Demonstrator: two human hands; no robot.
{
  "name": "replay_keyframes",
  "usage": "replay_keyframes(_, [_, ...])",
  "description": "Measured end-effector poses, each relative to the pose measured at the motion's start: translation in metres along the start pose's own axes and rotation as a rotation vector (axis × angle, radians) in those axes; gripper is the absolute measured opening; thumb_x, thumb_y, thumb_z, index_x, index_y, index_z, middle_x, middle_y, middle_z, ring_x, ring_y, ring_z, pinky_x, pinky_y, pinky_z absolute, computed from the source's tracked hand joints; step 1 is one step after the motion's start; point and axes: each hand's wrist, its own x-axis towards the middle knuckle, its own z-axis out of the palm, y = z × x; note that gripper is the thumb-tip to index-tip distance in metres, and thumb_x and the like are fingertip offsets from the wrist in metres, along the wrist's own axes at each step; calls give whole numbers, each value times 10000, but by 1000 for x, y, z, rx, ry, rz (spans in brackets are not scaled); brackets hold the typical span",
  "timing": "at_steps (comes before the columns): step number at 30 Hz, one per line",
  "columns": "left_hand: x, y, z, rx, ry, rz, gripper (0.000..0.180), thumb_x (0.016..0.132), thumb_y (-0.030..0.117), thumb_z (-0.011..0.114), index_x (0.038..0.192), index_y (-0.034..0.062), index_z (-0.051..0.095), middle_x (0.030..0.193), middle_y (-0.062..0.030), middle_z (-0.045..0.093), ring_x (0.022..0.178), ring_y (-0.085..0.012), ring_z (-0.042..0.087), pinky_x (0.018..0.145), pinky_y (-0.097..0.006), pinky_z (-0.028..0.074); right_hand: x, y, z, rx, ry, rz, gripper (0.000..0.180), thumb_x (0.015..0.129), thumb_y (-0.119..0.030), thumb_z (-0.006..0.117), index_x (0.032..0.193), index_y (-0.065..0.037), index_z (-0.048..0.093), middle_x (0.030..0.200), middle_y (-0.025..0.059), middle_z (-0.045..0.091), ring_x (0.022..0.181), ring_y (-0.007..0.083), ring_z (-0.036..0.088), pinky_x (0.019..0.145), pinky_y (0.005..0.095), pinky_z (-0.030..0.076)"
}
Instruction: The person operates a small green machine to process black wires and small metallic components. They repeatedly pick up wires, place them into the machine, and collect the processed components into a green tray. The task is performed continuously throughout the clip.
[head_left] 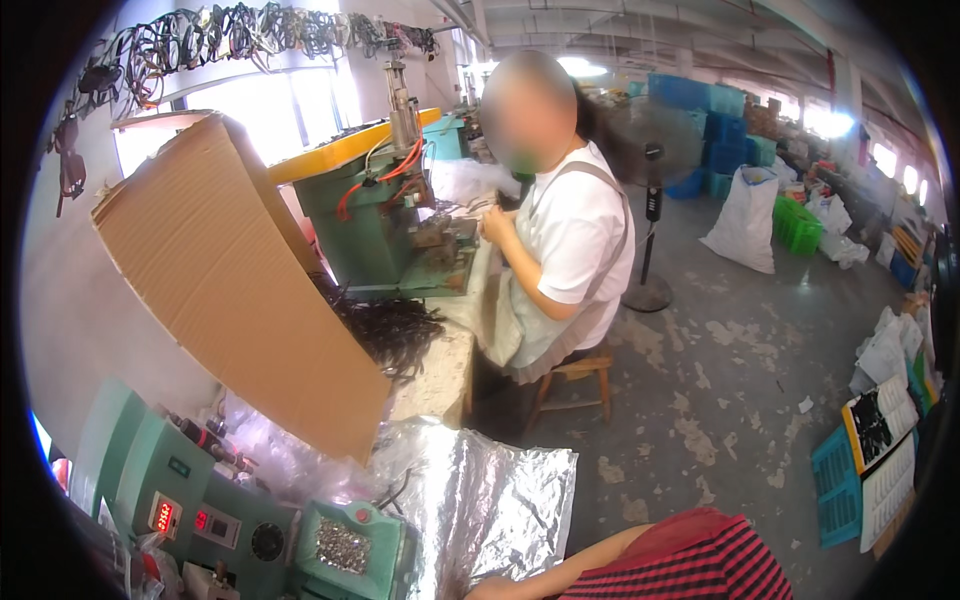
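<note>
My right forearm, in a red and dark striped sleeve, reaches leftward along the lower edge. Only the top of my right hand shows there, beside a silver foil sheet. Its fingers are cut off by the frame, so what they hold, if anything, is hidden. Left of the foil stands a green tray with a heap of small metal parts. A green machine with red lit displays and a black dial is beside the tray. My left hand is out of view.
A large cardboard sheet leans between this machine and a green press. Dark strips lie below the press. A co-worker sits there on a wooden stool. Behind are a standing fan and a white sack.
</note>
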Motion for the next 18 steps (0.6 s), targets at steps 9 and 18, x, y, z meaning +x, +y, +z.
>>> replay_keyframes(9, [-8,-6,10,10,32,-41,243,763,82,542,933,10,698,786,-218,657,700,-386,605,672,-440,470,-9,-1,-5,-3,14,-21,224,857,-317,546,883,-123,656,739,66,657,674,223,637,620,380,477])
replay_keyframes(18, [10,-62,4,-109,206,-145,242,902,168,504,982,-9,649,862,-166,662,746,-273,612,690,-366,487,5,-9,-1,-13,-180,107,254,874,-327,510,1016,-170,651,824,26,693,767,210,663,694,353,502])
